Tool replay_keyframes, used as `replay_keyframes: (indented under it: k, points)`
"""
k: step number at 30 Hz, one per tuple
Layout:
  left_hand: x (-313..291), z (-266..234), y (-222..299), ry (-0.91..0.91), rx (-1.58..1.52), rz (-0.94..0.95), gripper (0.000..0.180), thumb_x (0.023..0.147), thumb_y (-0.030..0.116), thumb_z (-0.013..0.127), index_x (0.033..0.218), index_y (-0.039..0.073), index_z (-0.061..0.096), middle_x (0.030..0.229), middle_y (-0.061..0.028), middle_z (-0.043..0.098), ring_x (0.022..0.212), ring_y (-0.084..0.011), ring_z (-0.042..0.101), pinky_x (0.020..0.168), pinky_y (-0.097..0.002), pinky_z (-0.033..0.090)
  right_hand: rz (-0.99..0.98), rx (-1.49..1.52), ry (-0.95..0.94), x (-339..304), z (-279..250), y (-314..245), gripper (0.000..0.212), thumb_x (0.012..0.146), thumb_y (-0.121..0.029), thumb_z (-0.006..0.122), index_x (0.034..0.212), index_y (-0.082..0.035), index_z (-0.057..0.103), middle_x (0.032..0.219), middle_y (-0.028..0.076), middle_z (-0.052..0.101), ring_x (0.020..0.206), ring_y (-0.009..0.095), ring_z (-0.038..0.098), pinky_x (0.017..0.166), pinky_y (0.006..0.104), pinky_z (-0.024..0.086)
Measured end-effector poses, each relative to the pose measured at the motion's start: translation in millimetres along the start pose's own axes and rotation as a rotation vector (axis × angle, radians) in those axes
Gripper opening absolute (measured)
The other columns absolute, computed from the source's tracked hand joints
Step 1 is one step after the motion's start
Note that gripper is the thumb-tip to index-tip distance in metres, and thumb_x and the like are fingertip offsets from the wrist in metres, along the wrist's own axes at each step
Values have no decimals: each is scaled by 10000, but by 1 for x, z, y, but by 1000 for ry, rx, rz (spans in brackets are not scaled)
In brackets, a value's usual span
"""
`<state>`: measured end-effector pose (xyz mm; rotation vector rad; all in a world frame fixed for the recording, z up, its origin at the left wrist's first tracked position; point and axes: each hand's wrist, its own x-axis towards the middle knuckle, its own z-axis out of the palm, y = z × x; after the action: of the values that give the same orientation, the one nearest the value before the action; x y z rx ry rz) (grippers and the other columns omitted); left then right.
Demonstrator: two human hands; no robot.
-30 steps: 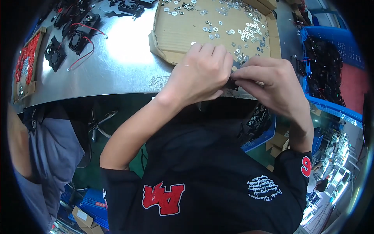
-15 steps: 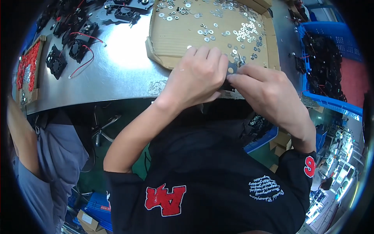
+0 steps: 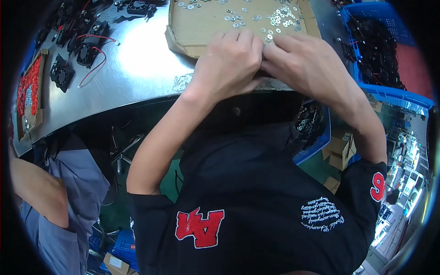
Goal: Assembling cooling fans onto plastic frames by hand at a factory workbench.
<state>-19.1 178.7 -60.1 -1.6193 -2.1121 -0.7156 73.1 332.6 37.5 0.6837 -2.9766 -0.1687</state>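
My left hand (image 3: pixel 231 62) and my right hand (image 3: pixel 305 59) meet over the table's front edge, at the near side of a shallow cardboard tray (image 3: pixel 201 32). Both are closed, with their fingertips together around a small dark part (image 3: pixel 263 58). Almost all of that part is covered by my fingers, so its shape cannot be made out. Loose metal washers (image 3: pixel 282 18) lie scattered in the tray just beyond my hands.
Small black fans (image 3: pixel 62 73) with red wires lie on the metal table (image 3: pixel 133 64) at left, beside a box of red pieces (image 3: pixel 32 87). A blue crate (image 3: pixel 394 91) of black parts stands at right. Another person's arm (image 3: pixel 41 192) is at lower left.
The view has shifted, so the tray sits higher in the picture. My right fingers have closed in against my left ones, covering the dark flat part and the shiny bolt-like piece that showed before.
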Motion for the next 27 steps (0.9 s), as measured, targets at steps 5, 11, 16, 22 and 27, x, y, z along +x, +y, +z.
replay_keyframes:
  k: [5,11,16,22,27]
  points:
    - [0,6,-2,34,-25,-11,447,643,391,846,835,61,612,794,-69,603,787,-233,653,693,-346,517,-74,33,21,-7,0,-4,156,857,-146,690,906,-54,573,796,84,569,748,286,631,648,390,519]
    - [-1,10,-2,38,8,22,426,660,368,847,839,48,632,811,-89,637,811,-252,671,705,-356,544,45,-75,-95,-8,-9,-26,106,877,-100,649,930,-43,578,824,120,603,751,323,651,636,418,525]
    - [0,9,-1,102,4,43,430,679,372,834,855,41,625,831,-113,645,816,-278,676,703,-385,555,92,-152,-247,-2,-12,-18,186,912,-161,630,1027,-29,568,848,127,628,800,342,661,680,419,533]
    - [-5,11,-1,344,107,176,415,758,332,751,940,-18,621,883,-167,606,831,-327,642,750,-390,544,95,-120,-105,-12,-2,-27,213,919,-182,641,1070,-54,562,855,111,620,861,323,661,716,400,533]
    - [6,5,-4,188,-49,95,449,718,355,784,915,-8,609,874,-167,598,822,-325,638,731,-410,540,111,-75,-116,-1,-18,-19,203,896,-199,644,923,0,611,795,146,651,757,326,672,675,400,541]
